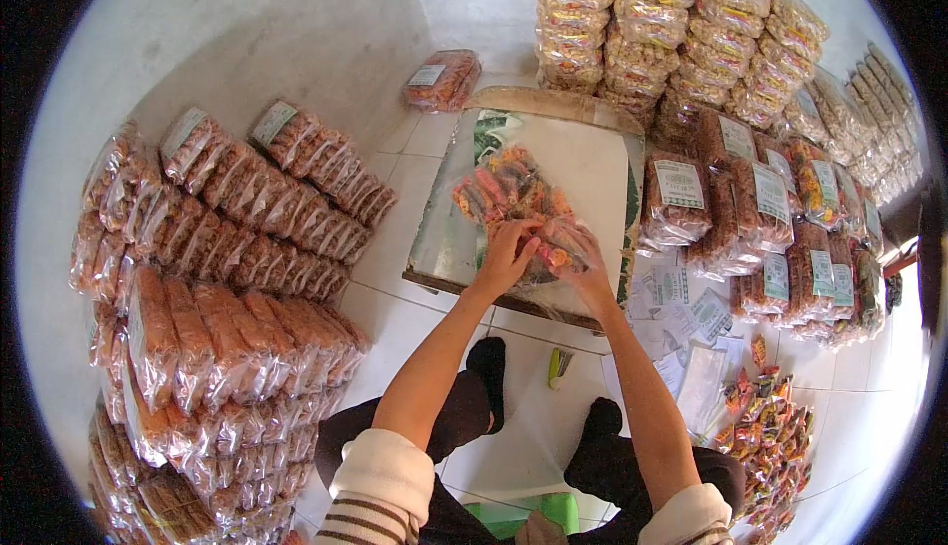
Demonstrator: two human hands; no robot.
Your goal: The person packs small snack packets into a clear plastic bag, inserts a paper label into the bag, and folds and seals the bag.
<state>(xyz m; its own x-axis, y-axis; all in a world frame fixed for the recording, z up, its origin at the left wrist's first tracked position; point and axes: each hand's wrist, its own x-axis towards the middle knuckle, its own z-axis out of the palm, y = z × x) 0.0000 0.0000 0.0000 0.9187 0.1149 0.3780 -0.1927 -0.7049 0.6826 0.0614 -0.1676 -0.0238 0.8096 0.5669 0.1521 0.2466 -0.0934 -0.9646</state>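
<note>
Both of my hands are over the near part of a low table (583,150). My left hand (508,257) has its fingers bent against a clear plastic bag (538,273) with small, colourful wrapped snacks inside. On the other side of the same bag, my right hand (581,257) grips the plastic, partly covered by its shiny film. An orange and red snack packet (559,258) shows between the hands. Just beyond them lies a heap of small wrapped snacks (504,185) on the tabletop. The fingertips are partly hidden by the bag.
Stacked bags of brown snacks (237,328) line the left side. Tall stacks of pale snack bags (652,22) stand behind, with labelled packs (760,199) on the right. Printed labels (681,308) and loose snack packets (765,427) cover the floor at right. A green-handled item (559,367) lies between my feet.
</note>
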